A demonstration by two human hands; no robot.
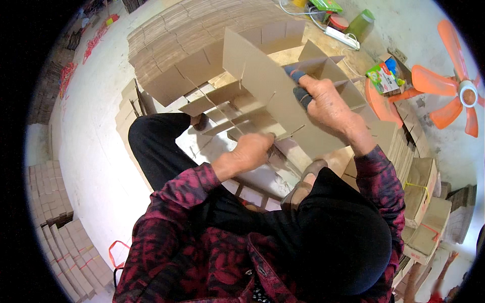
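A wide slotted cardboard divider strip [252, 70] stands tilted in front of me, crossing several thinner cardboard cross strips [220, 98] that form a grid of cells. My right hand [328, 103] is closed on the wide strip's upper right part; dark covers sit on its thumb and a finger. At the strip's lower left edge, my left hand [246, 154] is closed in a pinch by a slot, where the cross strips meet it. Its fingertips are partly hidden, but cardboard lies between them. More assembled cells [323, 65] show behind my right hand.
A long stack of flat cardboard [172, 40] lies beyond the grid. To the right stand an orange fan [457, 93], a white power strip [342, 38] and a green cup [360, 22]. Cardboard boxes [422, 187] are piled at right, more stacks [76, 257] at lower left. My legs are below.
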